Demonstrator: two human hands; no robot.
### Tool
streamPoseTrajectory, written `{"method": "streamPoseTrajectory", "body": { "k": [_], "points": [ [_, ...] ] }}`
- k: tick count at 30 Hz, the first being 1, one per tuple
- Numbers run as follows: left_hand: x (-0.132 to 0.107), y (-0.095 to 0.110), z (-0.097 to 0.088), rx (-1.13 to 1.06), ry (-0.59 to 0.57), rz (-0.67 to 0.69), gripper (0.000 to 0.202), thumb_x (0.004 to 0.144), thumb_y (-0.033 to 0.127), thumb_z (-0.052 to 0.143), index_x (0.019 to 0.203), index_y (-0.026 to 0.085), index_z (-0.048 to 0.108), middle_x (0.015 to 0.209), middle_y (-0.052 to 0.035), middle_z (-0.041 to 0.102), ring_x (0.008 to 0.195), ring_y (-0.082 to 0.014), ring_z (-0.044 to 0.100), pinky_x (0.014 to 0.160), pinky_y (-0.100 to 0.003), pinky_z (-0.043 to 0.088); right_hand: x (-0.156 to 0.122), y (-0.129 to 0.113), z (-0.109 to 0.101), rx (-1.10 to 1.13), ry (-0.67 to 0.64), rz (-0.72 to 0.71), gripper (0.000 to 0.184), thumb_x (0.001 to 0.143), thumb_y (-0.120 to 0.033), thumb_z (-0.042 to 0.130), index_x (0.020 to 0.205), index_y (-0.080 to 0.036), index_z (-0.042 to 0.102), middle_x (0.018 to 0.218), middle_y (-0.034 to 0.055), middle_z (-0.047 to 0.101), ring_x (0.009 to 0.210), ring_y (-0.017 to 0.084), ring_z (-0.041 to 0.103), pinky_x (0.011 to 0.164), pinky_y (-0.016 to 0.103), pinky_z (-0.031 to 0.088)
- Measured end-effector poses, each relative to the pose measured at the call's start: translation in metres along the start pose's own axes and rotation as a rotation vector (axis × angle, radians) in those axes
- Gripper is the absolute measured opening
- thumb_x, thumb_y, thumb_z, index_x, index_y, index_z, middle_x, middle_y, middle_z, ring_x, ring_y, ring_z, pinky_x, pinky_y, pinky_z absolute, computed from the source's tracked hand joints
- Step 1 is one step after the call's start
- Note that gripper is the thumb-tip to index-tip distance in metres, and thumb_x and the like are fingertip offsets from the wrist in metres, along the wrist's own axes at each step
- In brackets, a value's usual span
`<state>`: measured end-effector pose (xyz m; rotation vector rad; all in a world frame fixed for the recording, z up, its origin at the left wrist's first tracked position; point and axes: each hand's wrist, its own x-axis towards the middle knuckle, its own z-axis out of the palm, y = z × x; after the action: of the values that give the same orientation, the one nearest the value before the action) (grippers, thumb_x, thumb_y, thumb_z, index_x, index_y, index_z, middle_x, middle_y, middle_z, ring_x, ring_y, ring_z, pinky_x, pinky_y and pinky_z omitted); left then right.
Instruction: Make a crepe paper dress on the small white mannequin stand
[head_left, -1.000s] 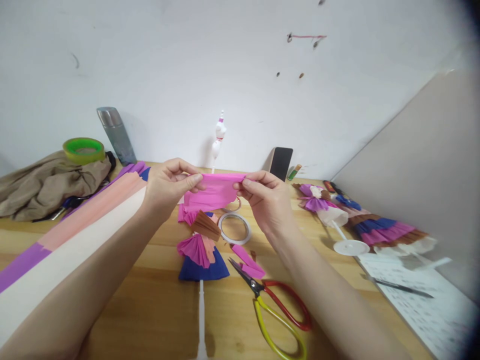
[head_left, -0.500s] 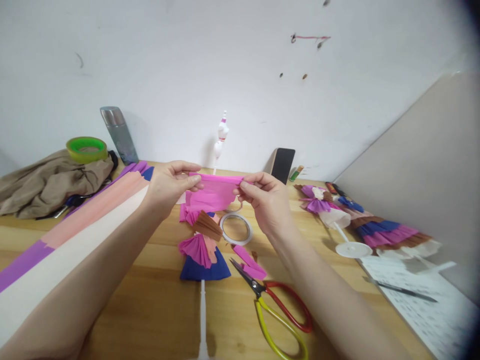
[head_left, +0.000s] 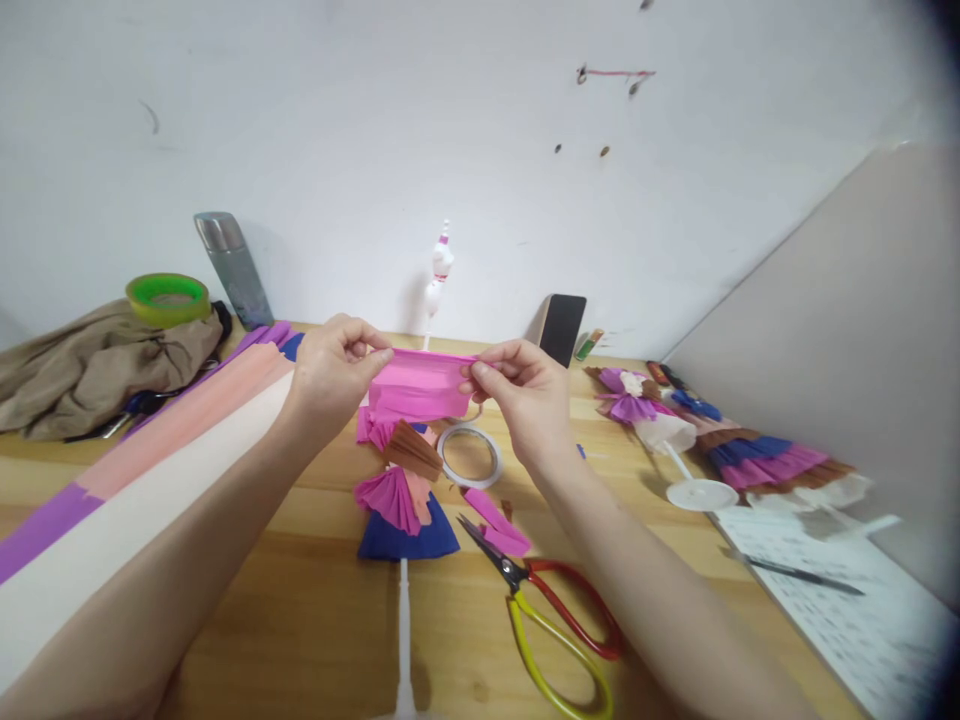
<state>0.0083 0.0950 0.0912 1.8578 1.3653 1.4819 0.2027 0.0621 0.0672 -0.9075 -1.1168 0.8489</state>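
A pink crepe paper strip (head_left: 420,385) is stretched between my two hands above the table, its top edge folded over. My left hand (head_left: 337,365) pinches the upper left corner between thumb and fingers. At the upper right corner my right hand (head_left: 521,390) pinches the same edge. Below the strip lies a small paper dress (head_left: 409,535) in blue, pink, peach and brown on a white stand. A roll of double-sided tape (head_left: 489,475) sits just right of the dress. Scissors with red and yellow handles (head_left: 514,575) rest nearer me, beside a pink paper scrap (head_left: 501,530).
A white torso figure (head_left: 439,270) stands against the wall. Long crepe sheets (head_left: 187,440), green tape (head_left: 166,298), a brown cloth (head_left: 112,365) and a bottle (head_left: 236,270) are left. Rightward are a phone (head_left: 564,328), finished paper dresses (head_left: 780,465) and a pen (head_left: 806,575).
Both hands still pinch the pink strip. The fold along its top edge looks slightly narrower, and the whole view has shifted a little.
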Motion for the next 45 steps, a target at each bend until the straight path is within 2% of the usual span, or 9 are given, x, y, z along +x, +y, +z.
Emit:
{"method": "streamPoseTrajectory", "body": {
  "k": [7, 9, 11, 14, 17, 21, 27, 32, 45],
  "points": [
    [-0.01, 0.017, 0.004, -0.096, -0.021, -0.148, 0.008, 0.066, 0.014, 0.063, 0.061, 0.017, 0.058, 0.037, 0.011, 0.033, 0.036, -0.0044, 0.026, 0.04, -0.02, 0.018, 0.001, 0.002, 0.0, -0.011, 0.006, 0.015, 0.015, 0.065, -0.024, 0.075, 0.071, -0.018, 0.062, 0.057, -0.0014, 0.068, 0.054, 0.013, 0.065, 0.051, 0.023, 0.049],
    [-0.014, 0.022, 0.004, -0.146, -0.019, -0.169, 0.008, 0.067, 0.014, 0.062, 0.062, 0.018, 0.056, 0.035, 0.0115, 0.034, 0.034, -0.0039, 0.026, 0.038, -0.018, 0.019, 0.001, 0.001, 0.0, -0.007, 0.011, -0.006, 0.015, 0.065, -0.023, 0.075, 0.071, -0.018, 0.063, 0.057, -0.0016, 0.068, 0.054, 0.012, 0.065, 0.051, 0.023, 0.049],
    [-0.017, 0.027, 0.003, -0.238, -0.039, -0.217, 0.009, 0.067, 0.017, 0.064, 0.065, 0.019, 0.055, 0.037, 0.0091, 0.046, 0.032, -0.0048, 0.034, 0.037, -0.017, 0.025, 0.0, 0.0, 0.0, 0.001, 0.01, -0.028, 0.014, 0.066, -0.023, 0.075, 0.071, -0.018, 0.062, 0.058, -0.002, 0.067, 0.055, 0.013, 0.066, 0.051, 0.023, 0.049],
    [-0.019, 0.03, 0.003, -0.415, -0.087, -0.3, 0.014, 0.066, 0.021, 0.067, 0.07, 0.019, 0.054, 0.054, 0.0017, 0.066, 0.036, -0.0101, 0.053, 0.038, -0.02, 0.041, 0.0, -0.001, -0.001, 0.03, 0.008, -0.058, 0.015, 0.067, -0.023, 0.074, 0.07, -0.019, 0.061, 0.058, -0.0027, 0.067, 0.057, 0.013, 0.067, 0.052, 0.024, 0.049],
    [-0.019, 0.026, 0.006, -0.603, -0.101, -0.303, 0.02, 0.064, 0.021, 0.073, 0.072, 0.018, 0.054, 0.057, 0.0013, 0.068, 0.048, -0.0148, 0.066, 0.049, -0.024, 0.054, 0.0, -0.003, -0.002, 0.051, 0.011, -0.088, 0.015, 0.067, -0.022, 0.074, 0.071, -0.019, 0.061, 0.059, -0.0026, 0.067, 0.058, 0.013, 0.067, 0.054, 0.024, 0.05],
    [-0.018, 0.017, 0.011, -0.761, -0.118, -0.263, 0.021, 0.066, 0.019, 0.074, 0.072, 0.016, 0.054, 0.054, 0.0014, 0.067, 0.052, -0.0138, 0.068, 0.053, -0.021, 0.054, 0.0, -0.004, -0.003, 0.052, -0.005, -0.111, 0.014, 0.068, -0.021, 0.074, 0.072, -0.019, 0.06, 0.059, -0.0028, 0.067, 0.058, 0.014, 0.068, 0.053, 0.024, 0.05],
    [-0.013, 0.011, 0.01, -0.735, -0.118, -0.14, 0.019, 0.068, 0.02, 0.076, 0.075, 0.016, 0.058, 0.054, 0.0021, 0.067, 0.048, -0.0127, 0.066, 0.052, -0.022, 0.054, 0.002, -0.002, -0.003, 0.085, -0.001, -0.127, 0.013, 0.068, -0.02, 0.073, 0.074, -0.02, 0.062, 0.059, -0.0045, 0.067, 0.056, 0.012, 0.067, 0.052, 0.023, 0.048],
    [-0.01, 0.008, 0.011, -0.733, -0.137, -0.142, 0.018, 0.067, 0.021, 0.077, 0.08, 0.014, 0.066, 0.057, -0.0002, 0.07, 0.051, -0.0135, 0.067, 0.053, -0.023, 0.055, 0.003, -0.001, -0.004, 0.075, 0.002, -0.101, 0.016, 0.067, -0.021, 0.074, 0.082, -0.019, 0.068, 0.061, -0.0029, 0.07, 0.058, 0.012, 0.067, 0.054, 0.024, 0.049],
    [-0.009, 0.007, 0.007, -0.645, -0.127, -0.146, 0.012, 0.067, 0.023, 0.077, 0.071, 0.015, 0.069, 0.058, -0.003, 0.071, 0.057, -0.016, 0.069, 0.061, -0.027, 0.059, 0.004, -0.004, -0.008, 0.123, -0.005, -0.049, 0.01, 0.064, -0.02, 0.078, 0.07, -0.019, 0.071, 0.062, -0.0004, 0.072, 0.058, 0.013, 0.065, 0.06, 0.027, 0.053]
  ]
}}
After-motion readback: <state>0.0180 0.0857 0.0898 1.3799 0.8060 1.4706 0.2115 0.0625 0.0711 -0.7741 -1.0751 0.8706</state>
